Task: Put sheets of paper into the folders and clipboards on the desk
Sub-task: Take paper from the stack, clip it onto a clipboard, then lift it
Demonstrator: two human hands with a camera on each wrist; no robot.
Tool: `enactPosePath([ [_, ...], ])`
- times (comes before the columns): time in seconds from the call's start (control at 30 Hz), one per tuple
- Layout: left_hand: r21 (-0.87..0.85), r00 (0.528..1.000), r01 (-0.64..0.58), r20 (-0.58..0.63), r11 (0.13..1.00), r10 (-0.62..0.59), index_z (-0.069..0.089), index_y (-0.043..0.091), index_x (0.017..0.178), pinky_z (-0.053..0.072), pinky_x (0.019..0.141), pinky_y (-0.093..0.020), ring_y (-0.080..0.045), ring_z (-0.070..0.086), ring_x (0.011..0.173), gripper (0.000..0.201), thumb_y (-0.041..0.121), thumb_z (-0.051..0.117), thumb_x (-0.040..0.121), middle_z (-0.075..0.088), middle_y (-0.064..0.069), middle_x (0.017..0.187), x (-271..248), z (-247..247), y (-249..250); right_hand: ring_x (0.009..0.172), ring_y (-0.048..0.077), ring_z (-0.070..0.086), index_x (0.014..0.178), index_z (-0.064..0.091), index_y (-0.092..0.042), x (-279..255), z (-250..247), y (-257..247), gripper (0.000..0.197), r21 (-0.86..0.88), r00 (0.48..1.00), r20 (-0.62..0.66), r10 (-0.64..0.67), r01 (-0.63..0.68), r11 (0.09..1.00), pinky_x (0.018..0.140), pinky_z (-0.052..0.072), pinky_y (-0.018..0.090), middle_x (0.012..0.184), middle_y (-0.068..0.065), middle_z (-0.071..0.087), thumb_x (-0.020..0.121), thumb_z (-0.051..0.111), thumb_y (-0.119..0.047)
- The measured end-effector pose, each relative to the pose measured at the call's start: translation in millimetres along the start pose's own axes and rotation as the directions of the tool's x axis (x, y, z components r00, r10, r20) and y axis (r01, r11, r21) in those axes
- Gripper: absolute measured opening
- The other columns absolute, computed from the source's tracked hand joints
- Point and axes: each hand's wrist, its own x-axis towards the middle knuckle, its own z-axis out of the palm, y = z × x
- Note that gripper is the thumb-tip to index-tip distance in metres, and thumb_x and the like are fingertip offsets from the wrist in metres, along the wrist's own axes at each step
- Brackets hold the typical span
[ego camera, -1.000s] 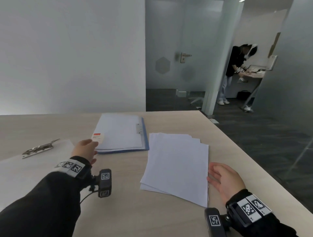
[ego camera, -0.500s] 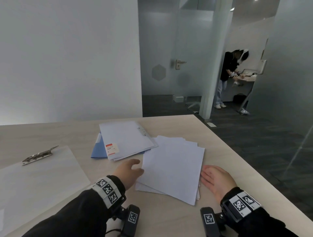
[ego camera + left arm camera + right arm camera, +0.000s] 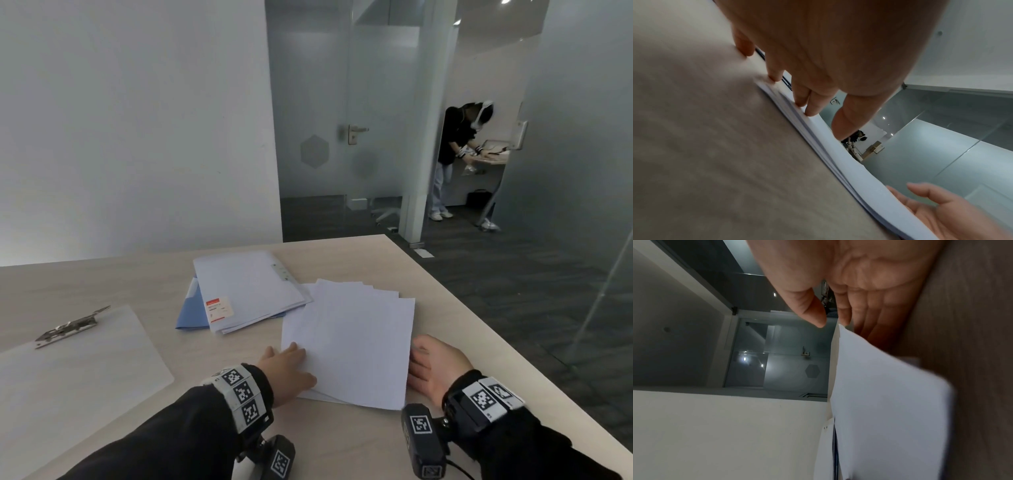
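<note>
Head view shows your left hand (image 3: pixel 286 371) with straight fingers pressing the near-left edge of the fanned stack of loose white paper sheets (image 3: pixel 349 346) on the pale wood tabletop (image 3: pixel 342 445). Your right hand (image 3: pixel 436 368) lies flat and relaxed against its right edge, gripping nothing. Filing looks barely begun: the blue-backed folder (image 3: pixel 246 294) lies closed, and the translucent clipboard (image 3: pixel 78 373) with its metal clip appears empty.

An open right hand (image 3: pixel 865 277) is seen at the top of the frame, fingers straight, beside the edge of a stack of white paper (image 3: pixel 888 402) filling the lower right. Wooden desk (image 3: pixel 978 353) is shown along the right edge.
</note>
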Motion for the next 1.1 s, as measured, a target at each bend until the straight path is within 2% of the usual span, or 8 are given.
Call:
enactPosePath([
  [0.13,0.067,0.998,-0.056,0.038,0.996,0.054,0.021,0.030,0.152,-0.001,0.120,-0.039,-0.023,0.004,0.150,0.064,0.044,0.046,0.094,0.012,0.006,0.162,-5.1,5.3,8.5,0.099,0.042,0.067,0.104,0.064,0.001,1.7,1.0,-2.3,0.023,-0.117,0.999,-0.030,0.021,-0.024,0.993,0.090,0.052,0.055,0.106,0.025,0.070,0.089,0.058,-0.014],
  [0.3,0.088,1.000,0.015,-0.003,0.996,-0.015,0.026,0.037,0.147,0.010,0.116,-0.053,-0.026,0.001,0.149,0.066,0.054,0.048,0.086,0.006,0.004,0.161,-3.2,9.1,7.1,0.099,0.044,0.066,0.095,0.063,0.003,8.2,1.1,-4.1,0.016,-0.221,0.999,-0.025,0.024,-0.029,0.975,0.091,0.051,0.057,0.105,0.029,0.069,0.090,0.059,-0.011],
  [0.5,0.022,1.000,0.016,0.016,1.000,-0.016,0.024,0.043,0.145,-0.005,0.115,-0.062,-0.024,-0.011,0.150,0.068,0.056,0.048,0.083,0.001,0.021,0.161,-0.8,12.5,0.3,0.096,0.043,0.068,0.095,0.067,0.007,24.6,-2.6,0.8,0.023,-0.312,0.999,-0.039,0.005,-0.017,0.950,0.094,0.051,0.056,0.100,0.027,0.072,0.084,0.064,-0.013],
  [0.57,0.014,1.000,0.020,-0.001,1.000,-0.020,0.025,0.043,0.145,-0.006,0.115,-0.061,-0.022,-0.010,0.150,0.068,0.056,0.049,0.083,0.000,0.019,0.162,0.3,13.7,-1.1,0.095,0.043,0.069,0.096,0.067,0.009,31.3,-4.3,2.8,0.026,-0.342,0.999,-0.032,-0.001,-0.010,0.940,0.095,0.049,0.058,0.098,0.027,0.073,0.083,0.065,-0.012],
  [0.67,0.013,1.000,0.020,-0.021,1.000,-0.019,0.024,0.043,0.146,-0.005,0.115,-0.060,-0.020,-0.009,0.150,0.070,0.057,0.050,0.082,-0.002,0.012,0.163,1.1,15.0,-1.7,0.094,0.042,0.069,0.089,0.068,0.007,32.8,-3.3,4.0,0.019,-0.368,1.000,-0.013,-0.007,0.001,0.930,0.095,0.050,0.057,0.098,0.027,0.072,0.083,0.064,-0.010],
  [0.87,-0.049,1.000,0.015,0.001,0.999,-0.015,0.022,0.043,0.146,-0.009,0.116,-0.058,-0.019,-0.011,0.150,0.072,0.057,0.050,0.082,0.000,0.018,0.162,0.6,14.3,-4.8,0.097,0.042,0.068,0.094,0.069,0.009,45.5,-3.8,8.3,0.020,-0.431,0.999,0.024,-0.045,0.051,0.901,0.094,0.049,0.049,0.100,0.025,0.072,0.084,0.064,-0.007],
  [1.0,-0.081,1.000,0.018,-0.010,0.997,-0.019,0.021,0.041,0.148,-0.009,0.116,-0.057,-0.018,-0.010,0.150,0.073,0.057,0.050,0.083,-0.002,0.012,0.163,0.0,13.8,-5.0,0.084,0.034,0.065,0.093,0.067,0.008,51.4,-6.7,9.1,0.017,-0.484,0.997,0.030,-0.069,0.075,0.872,0.077,0.047,0.038,0.088,0.020,0.069,0.084,0.062,-0.006],
  [1.1,-0.100,1.000,0.013,0.000,0.995,-0.013,0.017,0.041,0.149,-0.009,0.116,-0.057,-0.018,-0.010,0.150,0.074,0.057,0.048,0.084,0.000,0.013,0.163,-0.3,13.5,-7.7,0.083,0.033,0.063,0.081,0.065,0.003,50.4,-8.6,9.8,0.008,-0.489,0.997,0.022,-0.075,0.077,0.869,0.074,0.044,0.037,0.090,0.022,0.067,0.084,0.061,-0.004],
])
